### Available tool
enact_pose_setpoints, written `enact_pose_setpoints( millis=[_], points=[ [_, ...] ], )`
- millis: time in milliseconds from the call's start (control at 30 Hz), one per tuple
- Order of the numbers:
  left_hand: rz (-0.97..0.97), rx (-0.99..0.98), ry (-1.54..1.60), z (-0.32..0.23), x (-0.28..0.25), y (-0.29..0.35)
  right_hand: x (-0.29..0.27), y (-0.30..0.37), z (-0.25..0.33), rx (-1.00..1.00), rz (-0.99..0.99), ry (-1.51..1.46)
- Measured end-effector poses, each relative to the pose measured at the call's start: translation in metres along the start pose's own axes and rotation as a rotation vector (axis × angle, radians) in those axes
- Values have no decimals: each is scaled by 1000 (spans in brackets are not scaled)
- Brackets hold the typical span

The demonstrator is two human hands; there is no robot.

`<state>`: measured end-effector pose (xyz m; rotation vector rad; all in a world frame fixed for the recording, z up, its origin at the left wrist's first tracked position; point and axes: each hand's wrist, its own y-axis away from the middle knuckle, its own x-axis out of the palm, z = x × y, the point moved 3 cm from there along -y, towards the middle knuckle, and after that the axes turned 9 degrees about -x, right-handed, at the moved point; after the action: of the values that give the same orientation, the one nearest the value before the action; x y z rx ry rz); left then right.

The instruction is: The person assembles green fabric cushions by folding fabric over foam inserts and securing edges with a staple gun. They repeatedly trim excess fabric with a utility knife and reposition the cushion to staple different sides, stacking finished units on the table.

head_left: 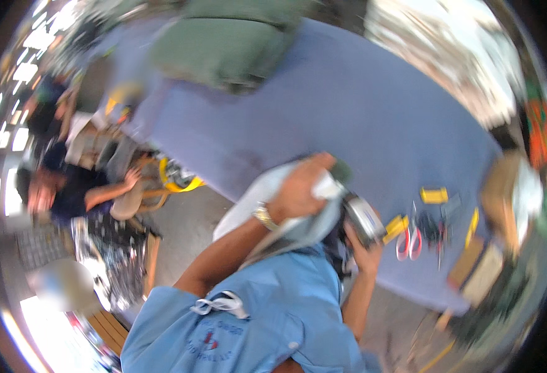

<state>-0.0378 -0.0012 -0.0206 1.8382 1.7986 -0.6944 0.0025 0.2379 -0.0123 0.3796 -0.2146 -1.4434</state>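
Note:
My left hand (301,189), with a metal watch on its wrist, is closed over a pale grey cloth (248,196) at the near edge of the blue-covered table (404,137). A bunched white piece (327,186), apparently cloth, shows at its fingers. Just beyond the fingertips is a small dark green patch (343,170). My right hand (365,250) grips a boxy silver-and-black handheld device (365,221) close beside the cloth. Motion blur hides the device's exact kind and some of the fingers.
Right of my hands lie scissors (409,242) with red-and-white handles, yellow objects (434,195) and small dark tools. Folded green fabric (223,53) rests at the far side; a white cloth pile (447,56) stands far right. A seated person (68,183) is at left, near a yellow-rimmed container (180,177).

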Motion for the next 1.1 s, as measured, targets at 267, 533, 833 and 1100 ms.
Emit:
enact_pose_setpoints(
  millis=[267, 533, 833, 1100],
  points=[
    [148, -34, -56, -24, 5, 7, -34, -47, -91, -181, -25, 197],
    [-224, -626, 47, 87, -86, 140, -3, -76, 5, -115, 103, 128],
    [-383, -1255, 700, 197, -5, 337, 48, -106, 5, -492, 296, 214],
    [-465, -958, 1443, 100, -43, 250, 21, -98, 78, -419, 124, 505]
  ],
)
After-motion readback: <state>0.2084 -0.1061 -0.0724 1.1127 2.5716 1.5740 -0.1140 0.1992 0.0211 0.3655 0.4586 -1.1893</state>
